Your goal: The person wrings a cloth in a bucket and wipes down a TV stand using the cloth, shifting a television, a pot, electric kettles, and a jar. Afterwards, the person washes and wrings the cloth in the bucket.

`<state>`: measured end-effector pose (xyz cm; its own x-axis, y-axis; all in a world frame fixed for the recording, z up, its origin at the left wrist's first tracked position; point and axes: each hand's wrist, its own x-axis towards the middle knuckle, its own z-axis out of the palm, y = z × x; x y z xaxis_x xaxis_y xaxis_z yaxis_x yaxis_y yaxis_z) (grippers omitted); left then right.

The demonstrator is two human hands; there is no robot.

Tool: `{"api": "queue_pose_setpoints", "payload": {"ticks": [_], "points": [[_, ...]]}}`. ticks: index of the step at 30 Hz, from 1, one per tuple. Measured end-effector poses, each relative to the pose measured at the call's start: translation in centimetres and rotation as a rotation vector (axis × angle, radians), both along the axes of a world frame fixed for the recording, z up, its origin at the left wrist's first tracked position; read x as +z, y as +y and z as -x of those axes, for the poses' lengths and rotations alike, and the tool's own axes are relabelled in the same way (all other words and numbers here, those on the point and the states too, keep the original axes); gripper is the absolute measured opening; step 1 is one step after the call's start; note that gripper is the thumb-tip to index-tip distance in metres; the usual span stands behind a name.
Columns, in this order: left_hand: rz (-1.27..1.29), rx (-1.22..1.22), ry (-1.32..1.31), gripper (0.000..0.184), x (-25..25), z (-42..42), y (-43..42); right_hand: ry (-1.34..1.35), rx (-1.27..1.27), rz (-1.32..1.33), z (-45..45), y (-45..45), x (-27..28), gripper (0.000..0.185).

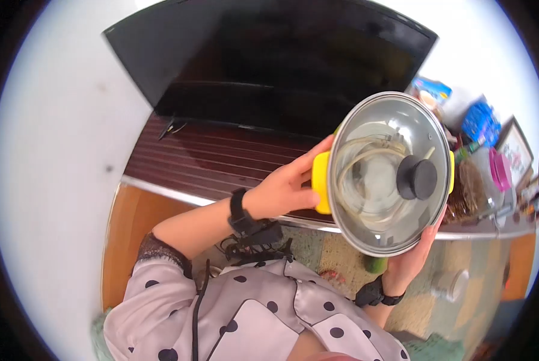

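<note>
A round pot with a glass lid point(371, 186), a metal rim and a black knob point(416, 177) is held up, tilted toward the camera. It has yellow handles point(321, 182) on two sides. My left hand point(281, 186) grips the handle on the left, thumb in front. My right hand point(410, 259) is closed on the pot's lower right edge, its fingers partly hidden behind the rim. Something pale and curved shows through the glass.
Behind the pot, a large black television point(251, 66) stands on a dark red striped cabinet top point(185, 156). On the right are a blue bag point(481, 122), a jar with a pink lid point(499, 170) and a picture frame point(516, 144). A white container point(451, 284) is below.
</note>
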<state>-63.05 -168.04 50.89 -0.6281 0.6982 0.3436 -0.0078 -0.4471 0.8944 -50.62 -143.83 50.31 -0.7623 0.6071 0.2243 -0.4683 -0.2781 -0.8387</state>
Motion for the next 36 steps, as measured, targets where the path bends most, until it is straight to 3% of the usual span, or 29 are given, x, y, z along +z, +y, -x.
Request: {"api": "queue_pose_setpoints", "payload": {"ticks": [2, 6, 10, 14, 19, 23, 28, 31, 33, 34, 36], "points": [[-0.049, 0.187, 0.028, 0.109, 1.0, -1.8, -3.2, 0.025, 0.088, -0.018, 1.1, -2.6, 1.3, 0.056], [0.022, 0.482, -0.01, 0.115, 0.4, -5.7, -11.2, 0.022, 0.401, -0.072, 3.6, -9.0, 2.8, 0.056], [-0.027, 0.712, -0.202, 0.103, -1.6, -9.9, -19.0, -0.03, 0.716, -0.074, 7.2, -16.8, 2.0, 0.055], [-0.216, 0.939, -0.35, 0.083, -3.0, -11.6, -25.9, -0.074, 0.926, -0.248, 11.6, -26.1, -1.2, 0.056], [-0.283, 1.113, -0.417, 0.072, -7.6, -10.7, -36.4, -0.338, 1.307, -0.376, 17.2, -38.2, -5.6, 0.059], [-0.301, 1.119, -0.65, 0.083, -9.5, -10.0, -42.8, -0.502, 1.492, -0.352, 20.8, -45.1, -9.4, 0.061], [-0.221, 1.206, -0.502, 0.087, -12.3, -8.9, -46.6, -0.547, 1.546, -0.292, 22.3, -49.0, -10.3, 0.064], [-0.183, 1.265, -0.441, 0.088, -12.6, -8.9, -47.4, -0.581, 1.547, -0.45, 23.5, -50.8, -8.9, 0.067], [-0.222, 1.338, -0.452, 0.089, -12.7, -9.1, -47.6, -0.615, 1.466, -0.82, 24.2, -51.9, -6.9, 0.055], [-0.223, 1.329, -0.466, 0.089, -12.6, -9.1, -47.9, -0.63, 1.46, -0.819, 25.3, -52.7, -6.0, 0.055], [-0.225, 1.359, -0.477, 0.091, -12.1, -9.4, -48.0, -0.493, 1.292, -1.56, 28.7, -54.3, -4.2, 0.032]]}}
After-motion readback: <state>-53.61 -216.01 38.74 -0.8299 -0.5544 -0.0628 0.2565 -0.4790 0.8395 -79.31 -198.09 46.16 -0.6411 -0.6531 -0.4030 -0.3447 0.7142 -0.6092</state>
